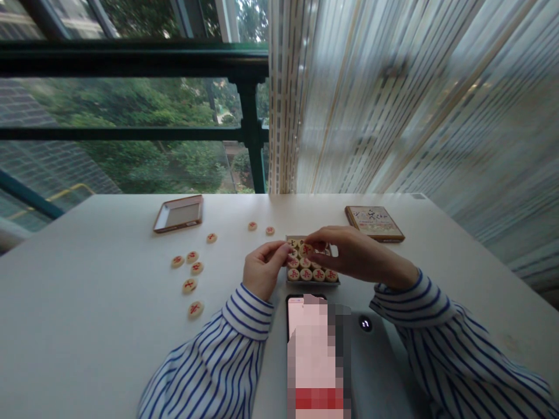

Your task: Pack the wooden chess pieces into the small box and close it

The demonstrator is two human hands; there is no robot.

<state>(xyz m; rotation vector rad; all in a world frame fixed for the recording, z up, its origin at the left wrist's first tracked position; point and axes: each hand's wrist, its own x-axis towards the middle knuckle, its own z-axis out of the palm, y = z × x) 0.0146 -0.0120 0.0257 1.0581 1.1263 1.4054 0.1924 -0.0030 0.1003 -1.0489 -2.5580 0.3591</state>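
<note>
A small box (312, 281) of round wooden chess pieces with red characters sits on the white table (100, 343) in front of me. My right hand (356, 253) hovers over the box, its fingertips pinched on one chess piece (305, 249) above the rows. My left hand (264, 269) rests curled at the box's left edge, fingertips touching the pieces there. Both arms wear blue-striped white sleeves.
Several loose pieces (191, 279) lie scattered left of the box, two more (261, 228) behind it. A shallow lid or tray (179, 213) sits back left, a folded board or booklet (374, 222) back right. A phone (301, 317) lies near me. Window and curtain stand behind.
</note>
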